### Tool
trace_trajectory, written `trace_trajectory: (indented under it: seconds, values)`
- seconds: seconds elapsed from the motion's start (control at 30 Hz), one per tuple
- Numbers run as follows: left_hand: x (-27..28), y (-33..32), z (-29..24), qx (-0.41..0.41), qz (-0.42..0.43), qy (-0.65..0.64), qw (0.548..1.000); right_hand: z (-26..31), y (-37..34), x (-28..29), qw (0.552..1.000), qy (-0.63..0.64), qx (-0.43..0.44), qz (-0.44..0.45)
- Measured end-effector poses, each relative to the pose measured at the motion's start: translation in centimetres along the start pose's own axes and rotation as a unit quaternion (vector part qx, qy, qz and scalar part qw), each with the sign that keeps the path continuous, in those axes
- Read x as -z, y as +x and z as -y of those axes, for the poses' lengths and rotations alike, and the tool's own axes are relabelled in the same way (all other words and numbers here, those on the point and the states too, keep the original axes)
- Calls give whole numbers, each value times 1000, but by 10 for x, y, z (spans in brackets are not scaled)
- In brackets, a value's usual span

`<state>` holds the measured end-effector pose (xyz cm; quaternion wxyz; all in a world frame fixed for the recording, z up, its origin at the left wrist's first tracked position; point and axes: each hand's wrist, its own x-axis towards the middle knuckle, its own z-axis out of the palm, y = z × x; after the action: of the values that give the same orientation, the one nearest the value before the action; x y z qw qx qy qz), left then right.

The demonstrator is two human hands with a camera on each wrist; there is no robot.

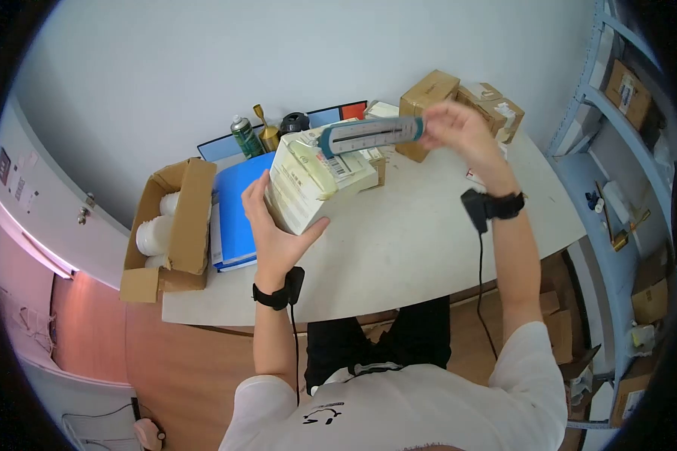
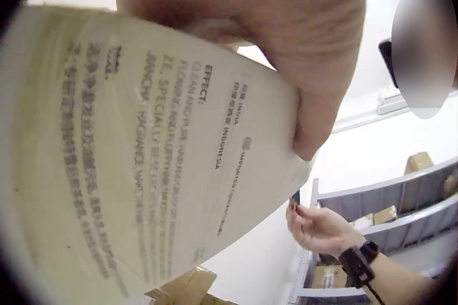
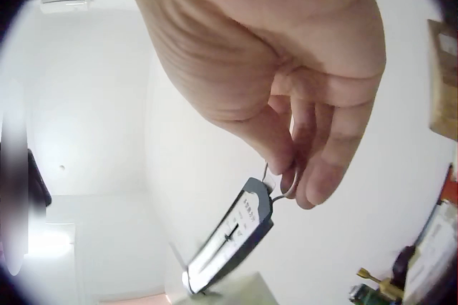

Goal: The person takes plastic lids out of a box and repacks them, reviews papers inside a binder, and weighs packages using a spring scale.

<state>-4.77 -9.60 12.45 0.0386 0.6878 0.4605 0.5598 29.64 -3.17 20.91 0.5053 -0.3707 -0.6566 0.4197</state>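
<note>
My left hand [image 1: 280, 239] grips a white printed box [image 1: 293, 197], tilted above the table, with its thumb on the near edge and the other fingers on the left side. Yellowish tape covers part of the box, and its small text fills the left wrist view. In my right hand [image 1: 462, 137], the thumb and fingertips pinch the wire ring at one end of a spring scale [image 3: 227, 239]. The scale has a white face and a teal frame. It slants down from the ring, its far end overlapping the box top in the head view.
An open carton [image 1: 188, 218] of white tubs stands at the left beside a blue folder [image 1: 237, 210]. Behind are a green spray can [image 1: 245, 137], a brass-coloured item [image 1: 269, 137] and brown boxes [image 1: 427, 94]. Metal shelving [image 1: 617, 113] rises at the right.
</note>
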Motion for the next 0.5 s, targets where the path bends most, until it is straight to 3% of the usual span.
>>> trace_trajectory:
  seconds: [0.07, 0.13, 0.27, 0.33, 0.43, 0.5]
  values:
    - [5, 4, -5, -44, -16, 87, 995, -39, -8, -8, 999, 18, -40, 30]
    - [6, 2, -6, -79, -21, 144, 986, -62, -20, -30, 998, -11, 19, 51]
    - [5, -7, -7, -138, 5, 230, 963, -38, -39, -85, 996, -44, 79, -24]
    - [4, -11, -8, -157, 12, 231, 960, -25, -43, -101, 943, -157, 289, -45]
    - [8, -20, -10, -188, 43, 239, 952, -36, -56, -114, 965, -159, 204, -36]
    - [15, -24, -14, -192, 77, 249, 946, -41, -65, -114, 970, -134, 200, -15]
